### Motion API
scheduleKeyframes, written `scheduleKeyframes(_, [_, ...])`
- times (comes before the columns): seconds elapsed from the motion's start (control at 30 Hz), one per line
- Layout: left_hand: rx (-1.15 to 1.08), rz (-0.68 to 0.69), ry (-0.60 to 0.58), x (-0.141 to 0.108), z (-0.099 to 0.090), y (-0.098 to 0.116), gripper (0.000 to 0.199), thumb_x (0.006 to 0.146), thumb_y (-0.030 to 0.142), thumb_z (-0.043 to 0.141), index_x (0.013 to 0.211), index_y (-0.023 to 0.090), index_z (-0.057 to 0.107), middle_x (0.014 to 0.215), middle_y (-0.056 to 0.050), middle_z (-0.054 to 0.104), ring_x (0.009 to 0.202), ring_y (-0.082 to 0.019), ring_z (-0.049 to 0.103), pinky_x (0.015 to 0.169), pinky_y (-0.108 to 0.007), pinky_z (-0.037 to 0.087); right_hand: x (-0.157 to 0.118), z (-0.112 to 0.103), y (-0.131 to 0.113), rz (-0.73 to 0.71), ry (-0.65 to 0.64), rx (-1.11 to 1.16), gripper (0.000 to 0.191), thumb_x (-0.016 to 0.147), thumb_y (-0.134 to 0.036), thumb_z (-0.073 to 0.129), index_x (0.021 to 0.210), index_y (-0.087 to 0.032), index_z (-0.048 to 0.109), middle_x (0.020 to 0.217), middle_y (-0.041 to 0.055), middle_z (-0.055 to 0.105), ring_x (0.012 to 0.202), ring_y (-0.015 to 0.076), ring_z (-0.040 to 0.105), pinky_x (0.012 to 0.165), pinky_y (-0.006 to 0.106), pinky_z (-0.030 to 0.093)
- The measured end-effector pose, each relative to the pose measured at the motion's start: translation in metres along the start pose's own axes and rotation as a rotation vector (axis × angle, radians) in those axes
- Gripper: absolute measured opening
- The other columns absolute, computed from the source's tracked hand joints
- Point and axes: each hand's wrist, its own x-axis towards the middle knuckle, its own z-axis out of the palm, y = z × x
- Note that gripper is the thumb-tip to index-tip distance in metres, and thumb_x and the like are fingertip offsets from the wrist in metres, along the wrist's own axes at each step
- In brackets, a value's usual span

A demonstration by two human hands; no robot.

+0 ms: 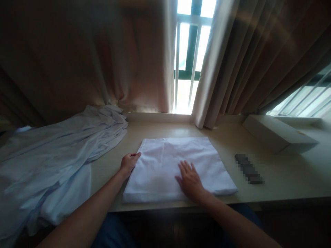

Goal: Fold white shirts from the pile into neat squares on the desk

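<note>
A white cloth (160, 172), folded into a flat, roughly rectangular stack, lies near the front edge of the pale table. At its left edge, my left hand (129, 163) pinches the cloth's border between thumb and fingers. My right hand (190, 179) rests flat on top of the cloth, right of its middle, with the fingers spread. Light wrinkles run across the top of the cloth.
Crumpled white fabric (64, 151) covers the table's left side and hangs over its front edge. A white box (276, 134) stands at the back right. A dark, pixelated item (248, 168) lies right of the cloth. Curtains (139, 62) hang behind the table (284, 186).
</note>
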Motion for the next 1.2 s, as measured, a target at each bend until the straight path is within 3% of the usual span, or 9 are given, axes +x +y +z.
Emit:
scheduleKeyframes(0.1, [0.153, 0.131, 0.228, -0.027, -0.013, 0.001, 0.042, 0.074, 0.043, 0.06, 0.105, 0.014, 0.06, 0.085, -0.008, 0.068, 0.076, -0.023, 0.063, 0.072, -0.034, 0.049, -0.016, 0.022, -0.077, -0.143, -0.122, 0.09, 0.06, 0.095, -0.048, 0.041, 0.144, -0.013, 0.037, 0.15, 0.0145, 0.035, 0.142, 0.0305, 0.023, 0.114, 0.053, 0.018])
scheduleKeyframes(0.17, [0.283, 0.349, 0.298, -0.056, -0.016, 0.004, 0.037, 0.08, 0.037, 0.053, 0.109, 0.015, 0.059, 0.103, -0.012, 0.066, 0.098, -0.025, 0.062, 0.088, -0.039, 0.047, -0.015, 0.034, -0.106, -0.184, -0.173, 0.132, 0.064, 0.095, -0.051, 0.039, 0.145, -0.012, 0.034, 0.152, 0.0152, 0.031, 0.143, 0.0312, 0.021, 0.114, 0.055, 0.017])
scheduleKeyframes(0.2, [0.336, 0.487, 0.255, -0.072, -0.016, 0.005, 0.035, 0.083, 0.036, 0.05, 0.111, 0.016, 0.059, 0.112, -0.013, 0.063, 0.109, -0.026, 0.058, 0.096, -0.04, 0.043, -0.012, 0.039, -0.115, -0.185, -0.19, 0.144, 0.066, 0.095, -0.052, 0.039, 0.146, -0.012, 0.033, 0.152, 0.0159, 0.03, 0.143, 0.0316, 0.02, 0.114, 0.055, 0.017])
scheduleKeyframes(0.3, [0.481, 0.766, -0.117, -0.117, -0.005, 0.006, 0.041, 0.091, 0.039, 0.04, 0.124, 0.021, 0.057, 0.137, -0.008, 0.052, 0.132, -0.023, 0.041, 0.111, -0.04, 0.03, 0.0, 0.048, -0.123, -0.19, -0.249, 0.16, 0.068, 0.094, -0.053, 0.038, 0.147, -0.01, 0.031, 0.152, 0.0183, 0.03, 0.143, 0.0326, 0.018, 0.114, 0.057, 0.015])
scheduleKeyframes(0.4, [0.65, 0.705, -0.292, -0.139, 0.008, 0.001, 0.048, 0.095, 0.043, 0.033, 0.137, 0.026, 0.049, 0.149, -0.005, 0.04, 0.141, -0.024, 0.027, 0.115, -0.047, 0.021, 0.007, 0.05, -0.118, -0.239, -0.312, 0.16, 0.069, 0.094, -0.052, 0.041, 0.148, -0.011, 0.03, 0.151, 0.0191, 0.031, 0.144, 0.0331, 0.015, 0.113, 0.058, 0.015])
scheduleKeyframes(0.5, [0.739, 0.649, -0.281, -0.143, 0.014, -0.006, 0.052, 0.095, 0.045, 0.03, 0.144, 0.03, 0.039, 0.154, -0.003, 0.032, 0.144, -0.024, 0.019, 0.116, -0.049, 0.014, 0.002, 0.043, -0.11, -0.255, -0.327, 0.169, 0.072, 0.094, -0.053, 0.039, 0.15, -0.011, 0.025, 0.153, 0.0178, 0.026, 0.144, 0.0327, 0.011, 0.114, 0.058, 0.013])
scheduleKeyframes(0.73, [0.823, 0.65, -0.198, -0.146, 0.019, -0.005, 0.06, 0.092, 0.056, 0.033, 0.146, 0.031, 0.035, 0.156, -0.001, 0.025, 0.146, -0.026, 0.013, 0.117, -0.048, 0.008, -0.031, 0.011, -0.055, -0.081, -0.278, 0.119, 0.074, 0.095, -0.059, 0.026, 0.151, -0.011, 0.024, 0.156, 0.0134, 0.018, 0.145, 0.0287, 0.009, 0.117, 0.052, 0.005])
scheduleKeyframes(1.03, [0.829, 0.669, -0.197, -0.138, 0.023, -0.005, 0.06, 0.092, 0.056, 0.032, 0.147, 0.031, 0.034, 0.157, 0.0, 0.023, 0.146, -0.025, 0.01, 0.117, -0.047, 0.003, -0.094, -0.03, 0.105, 0.352, -0.274, -0.187, 0.075, 0.094, -0.062, 0.018, 0.153, -0.015, 0.014, 0.158, 0.0058, 0.009, 0.146, 0.0244, 0.003, 0.118, 0.049, 0.002])
scheduleKeyframes(1.2, [0.816, 0.672, -0.192, -0.136, 0.024, -0.002, 0.061, 0.092, 0.055, 0.034, 0.147, 0.03, 0.034, 0.156, -0.001, 0.025, 0.146, -0.026, 0.012, 0.117, -0.048, 0.005, -0.104, -0.032, 0.12, 0.408, -0.24, -0.221, 0.077, 0.094, -0.062, 0.015, 0.153, -0.013, 0.011, 0.159, 0.0053, 0.009, 0.146, 0.0222, 0.003, 0.118, 0.046, 0.002])
